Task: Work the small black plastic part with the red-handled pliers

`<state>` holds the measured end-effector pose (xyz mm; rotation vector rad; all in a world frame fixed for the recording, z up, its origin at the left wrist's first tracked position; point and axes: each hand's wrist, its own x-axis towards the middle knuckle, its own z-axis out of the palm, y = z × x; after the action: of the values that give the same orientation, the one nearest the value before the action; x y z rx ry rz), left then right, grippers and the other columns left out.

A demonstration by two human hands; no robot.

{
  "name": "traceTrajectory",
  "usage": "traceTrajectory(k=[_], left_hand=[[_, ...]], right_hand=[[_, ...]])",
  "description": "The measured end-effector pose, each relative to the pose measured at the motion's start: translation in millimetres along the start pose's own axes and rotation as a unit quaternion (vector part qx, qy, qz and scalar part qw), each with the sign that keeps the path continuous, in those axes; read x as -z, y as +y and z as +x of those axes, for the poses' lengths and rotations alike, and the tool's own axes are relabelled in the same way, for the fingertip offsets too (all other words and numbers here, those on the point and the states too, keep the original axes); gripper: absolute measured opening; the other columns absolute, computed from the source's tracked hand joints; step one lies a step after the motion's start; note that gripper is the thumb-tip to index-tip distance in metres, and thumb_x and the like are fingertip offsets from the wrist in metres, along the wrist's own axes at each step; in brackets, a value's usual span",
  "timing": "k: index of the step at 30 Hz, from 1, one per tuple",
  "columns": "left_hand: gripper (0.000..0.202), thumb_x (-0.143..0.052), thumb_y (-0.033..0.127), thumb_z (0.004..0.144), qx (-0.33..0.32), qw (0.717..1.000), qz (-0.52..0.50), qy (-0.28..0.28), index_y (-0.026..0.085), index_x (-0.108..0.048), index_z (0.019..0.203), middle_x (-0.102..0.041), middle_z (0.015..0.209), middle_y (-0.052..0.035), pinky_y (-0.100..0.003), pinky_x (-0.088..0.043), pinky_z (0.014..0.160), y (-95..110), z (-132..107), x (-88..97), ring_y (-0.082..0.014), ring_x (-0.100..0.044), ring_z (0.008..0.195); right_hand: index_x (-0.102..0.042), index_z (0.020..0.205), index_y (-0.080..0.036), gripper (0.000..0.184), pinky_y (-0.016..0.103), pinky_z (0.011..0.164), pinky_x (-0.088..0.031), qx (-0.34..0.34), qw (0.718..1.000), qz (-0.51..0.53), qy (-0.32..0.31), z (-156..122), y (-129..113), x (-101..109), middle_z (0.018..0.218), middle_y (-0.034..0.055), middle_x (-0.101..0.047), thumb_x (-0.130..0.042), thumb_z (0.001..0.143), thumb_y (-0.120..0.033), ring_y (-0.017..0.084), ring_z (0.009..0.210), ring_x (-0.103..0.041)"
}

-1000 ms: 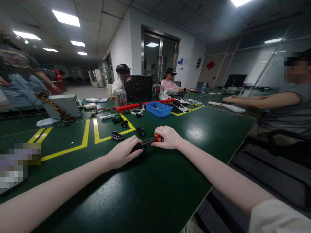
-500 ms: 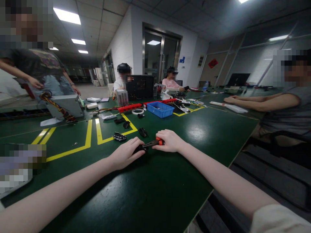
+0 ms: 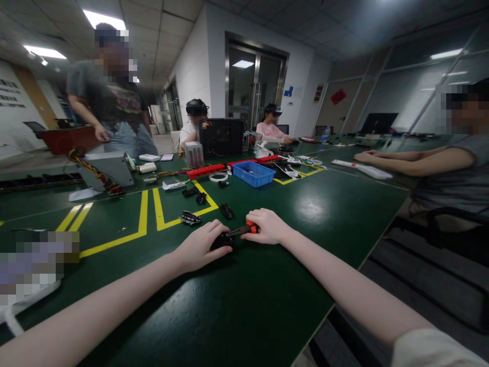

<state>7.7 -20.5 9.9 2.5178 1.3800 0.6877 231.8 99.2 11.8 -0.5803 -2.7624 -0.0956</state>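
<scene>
My right hand (image 3: 267,226) is closed around the orange-and-black handles of a pair of pliers (image 3: 241,231). Their jaws point left and reach to a small black part (image 3: 221,241), which my left hand (image 3: 203,245) grips between thumb and fingers just above the table. Whether the jaws are clamped on the part is too small to tell. Beyond my hands lie several similar black pieces: one (image 3: 226,211) straight ahead, another with a metallic look (image 3: 190,217) to its left, and more (image 3: 200,198) farther back.
A blue bin (image 3: 253,175) stands mid-table beside red strips (image 3: 206,170). Farther left is a grey metal box with coloured cables (image 3: 105,171). Yellow tape (image 3: 143,214) marks the green tabletop (image 3: 183,311). A person (image 3: 110,102) stands at left; another person's forearms (image 3: 405,159) rest at right.
The standing person at the left has shifted to the right in view. My hands stay in nearly the same place, with the pliers still at the black part.
</scene>
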Motion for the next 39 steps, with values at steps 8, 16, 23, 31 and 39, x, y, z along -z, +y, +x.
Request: traceTrajectory(k=[8,16,23,31,39], left_hand=[[0.029,-0.051,0.036,0.092,-0.008,1.000,0.022,0.004,0.020,-0.051,0.115,-0.055,0.107,-0.0071,-0.036,-0.045,0.084,-2.9,1.1,-3.8,-0.0225,-0.054,0.094],[0.024,-0.047,0.036,0.094,-0.018,0.999,0.039,0.001,0.019,-0.052,0.109,-0.056,0.104,-0.0075,-0.035,-0.045,0.082,-0.9,1.9,-3.1,-0.0228,-0.053,0.093],[0.020,-0.041,0.034,0.097,-0.006,0.999,0.041,-0.006,0.018,-0.053,0.098,-0.057,0.098,-0.0063,-0.034,-0.044,0.077,-3.1,2.4,-4.5,-0.0212,-0.052,0.088],[0.021,-0.039,0.034,0.097,-0.010,0.999,0.048,-0.005,0.018,-0.052,0.096,-0.057,0.096,-0.0059,-0.033,-0.044,0.076,-2.3,2.5,-5.6,-0.0208,-0.052,0.086],[0.020,-0.040,0.033,0.097,-0.026,0.999,0.041,0.000,0.019,-0.053,0.105,-0.057,0.100,-0.0064,-0.033,-0.044,0.078,-2.2,1.9,-5.2,-0.0213,-0.053,0.088]], right_hand=[[-0.052,0.075,-0.017,0.043,0.027,0.066,-0.030,0.008,0.999,-0.031,0.010,0.9,3.5,-1.4,0.076,0.0024,-0.055,-0.054,0.082,-0.060,0.016,0.071,-0.050],[-0.052,0.076,-0.018,0.044,0.028,0.066,-0.030,0.015,0.998,-0.033,0.049,0.7,4.3,1.1,0.077,0.0035,-0.055,-0.053,0.082,-0.061,0.017,0.072,-0.050],[-0.050,0.074,-0.018,0.044,0.028,0.066,-0.032,0.008,0.998,-0.038,0.055,0.5,3.3,-0.1,0.074,0.0037,-0.054,-0.051,0.083,-0.061,0.017,0.069,-0.048],[-0.050,0.074,-0.018,0.043,0.029,0.065,-0.029,0.015,0.995,-0.065,0.072,0.5,5.3,0.5,0.075,0.0044,-0.054,-0.051,0.083,-0.060,0.017,0.070,-0.048],[-0.052,0.079,-0.018,0.041,0.030,0.069,-0.029,0.028,0.992,-0.072,0.099,1.2,6.8,-0.6,0.080,0.0057,-0.055,-0.050,0.084,-0.058,0.019,0.075,-0.048]])
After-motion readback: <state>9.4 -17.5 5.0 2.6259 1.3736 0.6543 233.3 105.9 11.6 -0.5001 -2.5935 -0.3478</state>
